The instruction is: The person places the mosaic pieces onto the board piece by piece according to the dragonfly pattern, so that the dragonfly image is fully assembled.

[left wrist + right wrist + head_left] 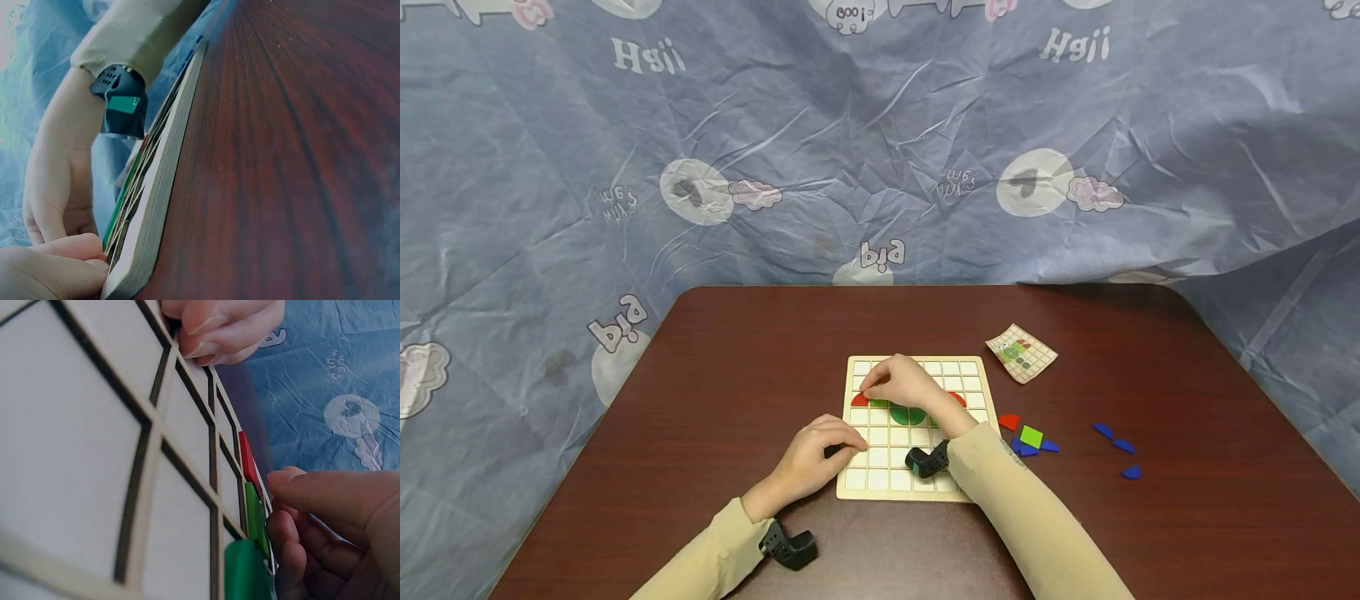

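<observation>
Grid bd. (877,478) on desk (745,333), approx. ctr., toward near side; cloth (850,225) behind desk. On bd., back half, L to R: quarter-circle pc. (859,401) at L end, square pc. (878,403) just beside it, rounded pcs. (907,416) farther R & one row nearer, curved pc. (957,399) at R, beyond R forearm. L hand (814,457) at bd.'s L edge; R hand (904,385) over back-L part. Pattern card (1026,360) off back-R corner. R of bd.: loose square (1032,437), loose quarter-circles (1010,422) around it; three more pcs. (1123,447) farther R.
</observation>
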Demonstrator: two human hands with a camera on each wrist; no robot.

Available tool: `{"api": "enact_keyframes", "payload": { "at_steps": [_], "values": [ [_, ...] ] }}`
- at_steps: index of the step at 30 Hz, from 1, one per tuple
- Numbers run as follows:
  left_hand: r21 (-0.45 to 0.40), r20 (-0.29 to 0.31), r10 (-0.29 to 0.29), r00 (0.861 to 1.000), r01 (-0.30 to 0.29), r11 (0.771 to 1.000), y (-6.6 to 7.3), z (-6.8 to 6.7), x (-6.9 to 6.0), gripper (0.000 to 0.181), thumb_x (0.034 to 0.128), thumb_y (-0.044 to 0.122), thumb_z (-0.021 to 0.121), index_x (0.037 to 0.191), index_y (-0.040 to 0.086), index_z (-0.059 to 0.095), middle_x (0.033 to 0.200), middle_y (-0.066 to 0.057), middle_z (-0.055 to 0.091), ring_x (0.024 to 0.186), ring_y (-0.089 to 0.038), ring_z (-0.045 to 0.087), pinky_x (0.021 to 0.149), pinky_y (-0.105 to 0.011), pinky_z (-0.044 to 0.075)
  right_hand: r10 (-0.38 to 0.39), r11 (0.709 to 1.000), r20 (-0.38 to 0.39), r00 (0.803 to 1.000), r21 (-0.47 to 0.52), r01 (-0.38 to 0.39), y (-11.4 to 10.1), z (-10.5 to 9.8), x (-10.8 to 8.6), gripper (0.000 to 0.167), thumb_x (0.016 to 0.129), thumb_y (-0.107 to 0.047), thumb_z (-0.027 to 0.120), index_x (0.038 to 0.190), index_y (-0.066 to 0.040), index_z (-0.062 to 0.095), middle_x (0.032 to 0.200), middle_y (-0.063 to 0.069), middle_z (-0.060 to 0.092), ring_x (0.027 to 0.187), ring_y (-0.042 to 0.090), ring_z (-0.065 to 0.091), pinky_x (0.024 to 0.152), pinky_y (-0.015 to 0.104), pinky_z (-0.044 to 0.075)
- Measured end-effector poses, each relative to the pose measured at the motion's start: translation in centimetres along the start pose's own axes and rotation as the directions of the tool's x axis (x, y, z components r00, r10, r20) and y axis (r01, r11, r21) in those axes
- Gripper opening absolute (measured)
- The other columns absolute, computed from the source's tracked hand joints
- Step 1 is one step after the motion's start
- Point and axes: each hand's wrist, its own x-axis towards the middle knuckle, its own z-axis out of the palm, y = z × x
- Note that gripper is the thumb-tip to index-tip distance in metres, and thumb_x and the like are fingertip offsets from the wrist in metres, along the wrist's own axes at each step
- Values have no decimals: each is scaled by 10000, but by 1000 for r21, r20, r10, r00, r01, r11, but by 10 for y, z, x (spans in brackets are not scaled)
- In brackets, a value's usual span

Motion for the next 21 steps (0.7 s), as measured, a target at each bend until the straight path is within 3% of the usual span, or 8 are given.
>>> {"api": "enact_keyframes", "payload": {
  "at_steps": [7, 14, 21],
  "values": [
    [-10, 1, 3, 1000, -3, 1000, 0, 0, -1, 160, 848, 41, 670, 910, 172, 735, 918, 95, 679, 921, -106, 580, 813, -264, 493, -88, 995, -31, 996, 35, 89, -1, -18, -19, 141, 858, -144, 685, 977, -79, 723, 854, -46, 661, 757, 86, 595, 690, 262, 511],
    [-6, -1, 5, 1000, -5, 1000, -1, 1, 0, 156, 848, 38, 668, 908, 165, 736, 912, 93, 679, 915, -108, 581, 812, -261, 492, -99, 995, -75, 992, 23, 101, -2, -42, -48, 170, 852, -170, 697, 994, -77, 712, 844, -57, 654, 753, 98, 594, 664, 280, 508],
    [-10, 4, -6, 1000, 6, 1000, 0, 0, -1, 152, 854, 50, 666, 918, 170, 735, 919, 93, 679, 917, -111, 581, 817, -260, 490, -105, 994, -116, 988, -3, 106, 13, -63, -77, 174, 850, -193, 703, 995, -98, 713, 838, -75, 651, 750, 102, 589, 656, 288, 506]
  ]
}}
